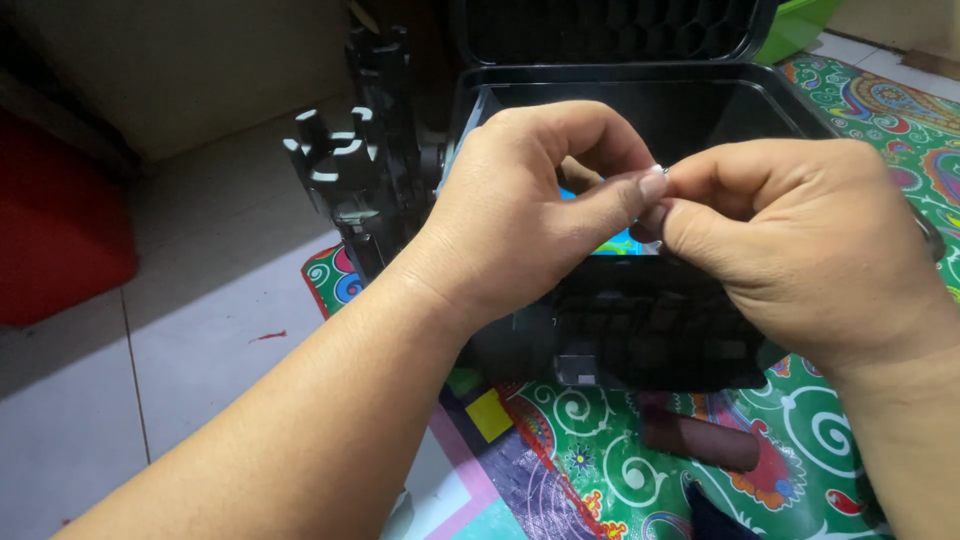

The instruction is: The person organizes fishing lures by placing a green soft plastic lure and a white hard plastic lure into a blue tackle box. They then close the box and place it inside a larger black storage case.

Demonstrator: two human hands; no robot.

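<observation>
- A tiny pale object (662,171), glinting a little, sits pinched between the fingertips of my two hands, right over the middle of the open black case (640,330). It is too small for me to tell what it is.
- My left hand (530,205) is curled almost closed: the thumb stretches out to the right and its tip presses against the small object, while the other fingers fold down over the palm, knuckles up.
- My right hand (800,250) is closed to a pinch too, with forefinger and thumb meeting the left thumb at that same spot; the remaining fingers are tucked under, and whether they hold anything more I cannot tell.
- Both forearms come in from the lower edge, the left one on a long diagonal from the bottom left corner, the right one rising from the bottom right, wrists slightly bent so that the hands meet knuckle to knuckle above the case.
- Behind the fingers, inside the case, a bit of bright blue and yellow (620,242) shows; most of it is hidden by my hands.
- The case lid (610,30) stands open at the back, lined with dark egg-crate foam.
- Just left of the case stands a black ribbed plastic part (350,170) with pale-topped prongs.
- The case rests on a colourful swirl-patterned mat (600,460) laid on a pale tiled floor (200,300); a dark brownish cylinder (700,440) lies on the mat in front of the case.
- A red object (55,230) sits at the far left on the floor.
</observation>
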